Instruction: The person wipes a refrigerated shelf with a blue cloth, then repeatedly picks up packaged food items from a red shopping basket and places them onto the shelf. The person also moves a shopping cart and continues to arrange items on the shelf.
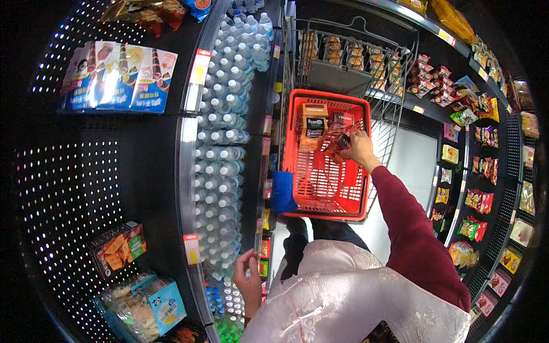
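Observation:
My right hand (360, 147) reaches into a red plastic shopping basket (365, 184) and grips a dark red snack package (342, 142) by its right end. Close beside that package, at the far end of the basket, lie boxes of Franzzi biscuits (314, 127) and a dark red box (344, 118). The near half of the basket shows its bare slotted bottom. My left hand (248, 270) is beside the lower shelf on the left, fingers loosely curled, thumb apart, with nothing seen in it.
The basket sits at a wire shopping cart (396, 107) with a blue piece (283, 192) at its near left corner. Rows of water bottles (223, 160) fill the left shelf. Above them are wafer-roll boxes (118, 77). Snack bags (480, 197) line the right shelves.

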A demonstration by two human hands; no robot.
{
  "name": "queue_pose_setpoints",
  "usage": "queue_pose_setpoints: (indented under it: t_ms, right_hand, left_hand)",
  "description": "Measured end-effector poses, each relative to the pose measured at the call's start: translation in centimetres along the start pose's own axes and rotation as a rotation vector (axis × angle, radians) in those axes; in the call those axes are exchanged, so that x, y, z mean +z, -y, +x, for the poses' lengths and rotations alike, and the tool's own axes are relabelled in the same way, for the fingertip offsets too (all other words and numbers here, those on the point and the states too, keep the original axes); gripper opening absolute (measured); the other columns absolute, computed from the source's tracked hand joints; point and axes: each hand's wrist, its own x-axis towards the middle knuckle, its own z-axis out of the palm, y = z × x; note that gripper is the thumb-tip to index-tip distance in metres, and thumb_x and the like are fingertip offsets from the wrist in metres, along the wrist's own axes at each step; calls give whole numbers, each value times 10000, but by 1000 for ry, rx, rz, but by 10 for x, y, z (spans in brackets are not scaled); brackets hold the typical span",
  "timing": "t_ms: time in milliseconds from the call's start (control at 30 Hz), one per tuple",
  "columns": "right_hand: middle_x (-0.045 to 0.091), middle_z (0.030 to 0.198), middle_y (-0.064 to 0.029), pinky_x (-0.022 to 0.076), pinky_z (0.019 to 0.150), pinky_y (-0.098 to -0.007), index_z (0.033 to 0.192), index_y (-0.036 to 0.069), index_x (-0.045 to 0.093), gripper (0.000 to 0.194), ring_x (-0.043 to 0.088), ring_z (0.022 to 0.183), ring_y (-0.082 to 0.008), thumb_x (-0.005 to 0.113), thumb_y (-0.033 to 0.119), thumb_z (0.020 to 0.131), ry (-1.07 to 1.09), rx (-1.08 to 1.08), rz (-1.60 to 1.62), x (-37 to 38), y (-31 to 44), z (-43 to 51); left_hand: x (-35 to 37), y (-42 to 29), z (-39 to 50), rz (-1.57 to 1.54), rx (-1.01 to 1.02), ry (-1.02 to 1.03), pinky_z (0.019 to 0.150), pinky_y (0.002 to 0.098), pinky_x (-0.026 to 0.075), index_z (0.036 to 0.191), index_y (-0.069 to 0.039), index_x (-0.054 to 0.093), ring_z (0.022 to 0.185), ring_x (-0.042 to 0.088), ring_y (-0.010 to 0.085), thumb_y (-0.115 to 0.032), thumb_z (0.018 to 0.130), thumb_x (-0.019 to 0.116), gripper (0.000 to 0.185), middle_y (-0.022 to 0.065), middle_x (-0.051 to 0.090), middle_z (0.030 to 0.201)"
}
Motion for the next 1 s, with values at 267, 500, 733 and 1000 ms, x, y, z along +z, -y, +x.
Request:
queue_pose_setpoints:
  t_ms: [267, 500, 733, 1000]
  right_hand:
    - [667, 1164, -186, 484, 984, -360, 1207, -41, 608, 606, 638, 1097, -268, 784, 241, 700, 243, -172, 702, -142, 46, -66]
    - [659, 1035, -116, 478, 878, -323, 1116, -14, 629, 518, 621, 967, -196, 803, 184, 670, 298, -635, 866, -237, 150, -91]
    - [653, 1166, -78, 503, 852, -334, 1257, 47, 645, 612, 611, 1085, -184, 853, 149, 690, 312, -992, 964, -280, 267, -116]
    - [596, 1294, -86, 542, 905, -331, 1406, 25, 512, 624, 596, 1142, -170, 780, 133, 853, 395, -1207, 1135, -230, 394, -128]
  left_hand:
    - [20, -29, 38, -33, 251, 214, 769, 329, 550, 1260, -24, 601, 967, 679, 189, -46, 891, 687, 380, 134, 686, 1139]
    - [4, -81, 57, 284, 634, 142, 1016, 409, 465, 1394, -55, 487, 1263, 525, 329, -228, 784, 810, 712, 157, 535, 1406]
    - [-40, -62, 39, -53, 391, -61, 849, 382, 533, 1390, -44, 501, 1086, 637, 299, -208, 835, 795, 649, 168, 614, 1245]
    - [-98, -28, 46, -294, 478, -620, 785, 308, 534, 1301, -41, 559, 935, 643, 152, -86, 847, 776, 504, 90, 652, 1134]
